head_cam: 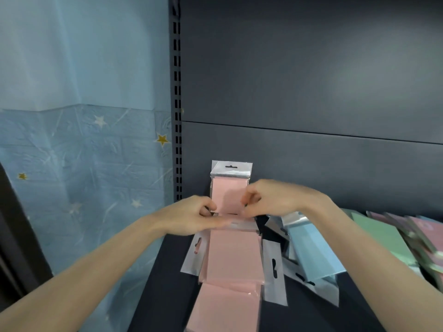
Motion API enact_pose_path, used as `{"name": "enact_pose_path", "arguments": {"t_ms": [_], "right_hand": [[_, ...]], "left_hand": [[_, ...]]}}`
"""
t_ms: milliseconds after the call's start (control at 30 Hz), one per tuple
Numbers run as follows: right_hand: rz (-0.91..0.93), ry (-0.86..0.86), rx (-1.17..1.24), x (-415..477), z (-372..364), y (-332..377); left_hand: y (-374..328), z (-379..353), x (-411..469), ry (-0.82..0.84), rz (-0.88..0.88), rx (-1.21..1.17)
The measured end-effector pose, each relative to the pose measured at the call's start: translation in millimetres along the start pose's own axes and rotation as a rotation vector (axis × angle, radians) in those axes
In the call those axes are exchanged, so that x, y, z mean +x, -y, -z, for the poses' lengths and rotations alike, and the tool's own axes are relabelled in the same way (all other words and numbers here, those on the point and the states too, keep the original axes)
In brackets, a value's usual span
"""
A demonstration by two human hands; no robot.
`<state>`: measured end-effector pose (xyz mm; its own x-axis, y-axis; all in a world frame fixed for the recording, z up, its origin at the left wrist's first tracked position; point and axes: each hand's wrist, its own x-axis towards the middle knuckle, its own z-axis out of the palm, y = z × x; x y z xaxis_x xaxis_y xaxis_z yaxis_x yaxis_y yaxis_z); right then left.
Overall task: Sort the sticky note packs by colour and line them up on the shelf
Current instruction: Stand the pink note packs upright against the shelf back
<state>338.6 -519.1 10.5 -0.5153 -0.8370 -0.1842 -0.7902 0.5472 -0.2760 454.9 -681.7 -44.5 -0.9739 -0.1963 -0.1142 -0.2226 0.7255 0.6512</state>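
A pink sticky note pack (229, 188) in a clear sleeve with a hang tab stands upright against the dark back panel of the shelf (165, 279). My left hand (191, 215) pinches its lower left corner and my right hand (268, 198) pinches its right edge. In front of it, more pink packs (231, 255) lie flat in a row running toward me, the nearest one (225, 307) at the bottom of the view. A blue pack (311, 250) lies tilted to the right of the pink row. A green pack (381, 233) lies further right.
Several pink and purple packs (422, 233) are piled at the far right edge of the shelf. A slotted upright post (177, 111) marks the shelf's left side. A blue star-patterned wall covering (84, 164) hangs to the left of it.
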Motion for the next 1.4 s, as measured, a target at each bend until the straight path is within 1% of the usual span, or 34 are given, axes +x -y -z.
{"name": "enact_pose_path", "arguments": {"t_ms": [67,133,233,367,533,667,733,833,933,1100,1167,1267,1400], "right_hand": [[0.025,0.134,-0.035,-1.8,-6.3,4.5],[0.035,0.188,-0.076,-3.6,-8.9,7.6],[0.044,0.195,-0.115,-5.8,-9.1,11.2],[0.031,0.206,-0.070,-7.9,-13.2,14.8],[-0.008,0.227,-0.083,-9.2,-17.7,19.6],[-0.022,0.179,-0.007,-9.7,-19.2,21.1],[-0.034,0.161,0.016,-11.2,-20.2,21.4],[-0.074,0.121,0.066,-10.3,-22.4,18.7],[-0.042,0.070,0.124,-5.6,-24.4,11.2],[-0.007,-0.070,0.230,-11.8,-19.5,5.8],[-0.006,-0.096,0.227,-12.9,-20.9,5.1],[-0.010,-0.114,0.189,-11.7,-27.0,6.9],[-0.002,-0.170,0.184,-12.2,-31.0,9.0]], "left_hand": [[-2.0,-3.0,-3.5,0.026,-0.007,-0.017],[-1.6,-4.6,-6.7,0.042,-0.010,-0.063],[1.1,-6.8,-11.5,0.024,-0.014,-0.097],[5.1,-10.6,-21.3,-0.019,-0.019,-0.140],[11.8,-17.5,-32.7,-0.061,-0.037,-0.228],[6.7,-20.2,-37.7,-0.100,-0.024,-0.232],[3.2,-20.0,-38.6,-0.078,-0.035,-0.212],[0.9,-19.3,-38.0,-0.031,-0.033,-0.293],[2.7,-19.6,-35.4,-0.061,-0.024,-0.358],[7.9,-18.8,-36.1,-0.110,-0.007,-0.264],[8.4,-18.1,-38.4,-0.083,0.001,-0.216],[6.0,-16.0,-40.9,-0.008,0.010,-0.249],[2.6,-16.8,-41.6,-0.057,-0.008,-0.270]]}}
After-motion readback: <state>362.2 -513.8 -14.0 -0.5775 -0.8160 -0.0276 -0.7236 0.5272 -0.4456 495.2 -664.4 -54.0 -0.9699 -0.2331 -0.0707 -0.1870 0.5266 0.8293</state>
